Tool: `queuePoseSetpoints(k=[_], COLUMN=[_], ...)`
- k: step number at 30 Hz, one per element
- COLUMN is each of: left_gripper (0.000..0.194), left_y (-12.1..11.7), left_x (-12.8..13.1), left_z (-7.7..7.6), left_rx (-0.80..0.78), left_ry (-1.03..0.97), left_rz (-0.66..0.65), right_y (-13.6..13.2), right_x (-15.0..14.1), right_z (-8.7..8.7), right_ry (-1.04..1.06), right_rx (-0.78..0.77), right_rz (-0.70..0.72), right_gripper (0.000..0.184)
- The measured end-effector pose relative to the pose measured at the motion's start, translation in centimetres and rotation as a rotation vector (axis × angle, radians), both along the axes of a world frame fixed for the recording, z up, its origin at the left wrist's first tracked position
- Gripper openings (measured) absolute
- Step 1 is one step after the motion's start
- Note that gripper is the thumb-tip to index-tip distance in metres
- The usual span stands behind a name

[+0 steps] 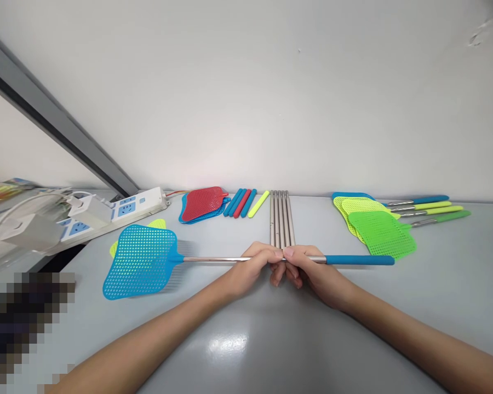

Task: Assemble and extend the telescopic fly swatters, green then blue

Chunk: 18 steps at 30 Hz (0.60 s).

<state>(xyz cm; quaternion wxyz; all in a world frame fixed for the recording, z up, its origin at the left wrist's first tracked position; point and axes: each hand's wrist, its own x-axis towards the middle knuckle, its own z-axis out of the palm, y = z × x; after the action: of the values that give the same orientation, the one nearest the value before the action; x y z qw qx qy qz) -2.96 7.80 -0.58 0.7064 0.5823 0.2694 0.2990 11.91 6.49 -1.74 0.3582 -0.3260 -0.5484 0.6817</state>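
A blue fly swatter lies crosswise just above the grey table (246, 339): its mesh head (142, 261) is at the left, a thin metal rod (213, 259) runs through the middle and a blue handle (359, 260) ends at the right. My left hand (252, 268) is closed round the rod. My right hand (308, 271) grips the rod right beside it, thumbs nearly touching. A yellow-green mesh head (156, 225) peeks out behind the blue one.
Several bare metal rods (282, 218) lie behind my hands. Red and blue mesh heads (203, 203) and loose coloured grips (244, 202) sit at the back left. Finished swatters (378, 224) lie at the back right. A power strip (127, 208) with plugs is at the far left.
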Motion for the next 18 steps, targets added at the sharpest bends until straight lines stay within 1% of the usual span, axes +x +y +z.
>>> queuePoseSetpoints(k=[10,15,18], left_gripper=[0.039,0.049,0.052], left_y=[-0.07,-0.06,-0.04], left_x=[-0.11,-0.09,-0.07], left_z=[0.01,-0.40,-0.53], left_rx=[0.023,0.023,0.008], left_ry=[0.067,0.044,0.038], left_rz=[0.016,0.061,0.062], right_y=[-0.01,0.11,0.10], right_x=[-0.01,-0.05,-0.06], right_z=[-0.16,-0.27,-0.23], right_ry=[0.055,0.057,0.063], right_rx=[-0.037,-0.036,-0.043], right_rz=[-0.010,-0.003,-0.003], right_gripper=[0.038,0.038,0.038])
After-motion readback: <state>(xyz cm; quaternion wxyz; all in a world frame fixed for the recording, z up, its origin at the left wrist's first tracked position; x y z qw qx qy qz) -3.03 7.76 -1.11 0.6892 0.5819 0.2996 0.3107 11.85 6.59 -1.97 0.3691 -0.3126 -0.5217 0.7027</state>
